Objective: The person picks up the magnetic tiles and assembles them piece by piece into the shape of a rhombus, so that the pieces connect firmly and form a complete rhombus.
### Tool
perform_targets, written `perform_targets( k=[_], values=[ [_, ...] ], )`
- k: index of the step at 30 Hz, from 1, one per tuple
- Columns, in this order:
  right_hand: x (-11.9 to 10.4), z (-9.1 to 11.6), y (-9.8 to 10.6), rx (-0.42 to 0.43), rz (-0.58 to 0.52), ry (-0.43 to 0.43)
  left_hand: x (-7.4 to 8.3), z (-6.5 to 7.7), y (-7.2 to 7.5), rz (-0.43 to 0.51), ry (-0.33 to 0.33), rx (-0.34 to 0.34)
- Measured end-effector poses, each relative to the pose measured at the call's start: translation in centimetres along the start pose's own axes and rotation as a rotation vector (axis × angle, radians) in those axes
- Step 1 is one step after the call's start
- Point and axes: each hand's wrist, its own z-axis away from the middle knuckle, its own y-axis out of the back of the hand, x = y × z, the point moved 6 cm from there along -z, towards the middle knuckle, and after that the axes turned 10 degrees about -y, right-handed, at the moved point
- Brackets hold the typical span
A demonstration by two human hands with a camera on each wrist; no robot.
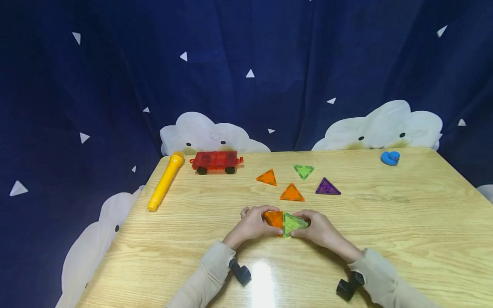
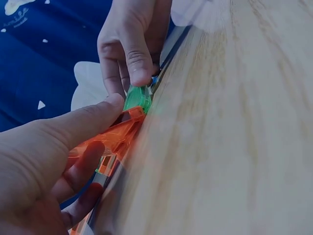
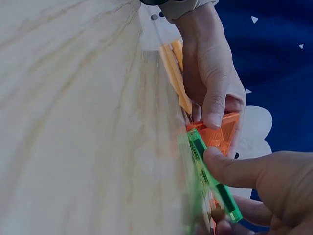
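Observation:
Near the front middle of the table, my left hand (image 1: 255, 223) grips a see-through orange triangular magnetic tile (image 1: 274, 218) between thumb and fingers. My right hand (image 1: 319, 230) pinches a see-through green triangular tile (image 1: 294, 224), its thumb at the near edge. The two tiles meet edge to edge in the head view. Seen from the left wrist, the orange tile (image 2: 115, 137) is tilted up from the tabletop, with the green tile (image 2: 138, 98) right at its end. In the right wrist view the green tile (image 3: 215, 178) slants beside the orange one (image 3: 220, 134).
Beyond the hands lie two more orange triangles (image 1: 292, 193), a green triangle (image 1: 304, 171) and a purple triangle (image 1: 327, 187). A red wheeled toy base (image 1: 215, 161) and a yellow microphone-shaped toy (image 1: 165, 182) are at the back left. A blue toy duck (image 1: 390, 158) sits at the back right.

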Motion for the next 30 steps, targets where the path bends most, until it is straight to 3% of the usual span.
perform_targets(
  k=[6,15,22,30],
  values=[
    [-0.02,0.05,-0.14,0.002,0.033,0.007,0.30,0.01,-0.67,0.018,-0.038,-0.062],
    [-0.36,-0.31,-0.46,-0.012,0.059,0.079,0.46,-0.06,-0.71,0.020,-0.092,-0.058],
    [-0.80,-0.35,-0.59,-0.033,0.062,0.089,0.35,0.26,-0.65,-0.036,-0.077,-0.080],
    [-0.85,-0.33,-0.87,-0.041,0.065,0.076,0.38,0.53,-0.60,-0.018,-0.065,-0.105]
  ],
)
